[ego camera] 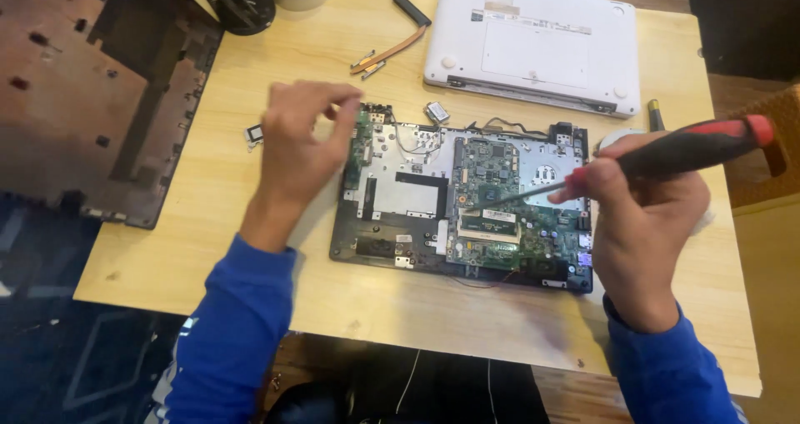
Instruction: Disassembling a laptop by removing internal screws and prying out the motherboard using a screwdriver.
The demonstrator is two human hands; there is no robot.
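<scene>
Soft, even indoor light falls on the wooden table (250,224), which looks warm and bright. Toward nine o'clock the floor (50,341) sinks into dim blue shadow. The left hand (296,153) is smeared by motion blur. Faint shadows lie under both wrists. No harsh glare; detail stays moderately sharp.

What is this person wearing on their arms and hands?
Both arms are in bright blue long sleeves that end at the wrists. The left hand and right hand are bare: no gloves, rings or watch show. A bit of white patterning appears low on the left sleeve.
</scene>
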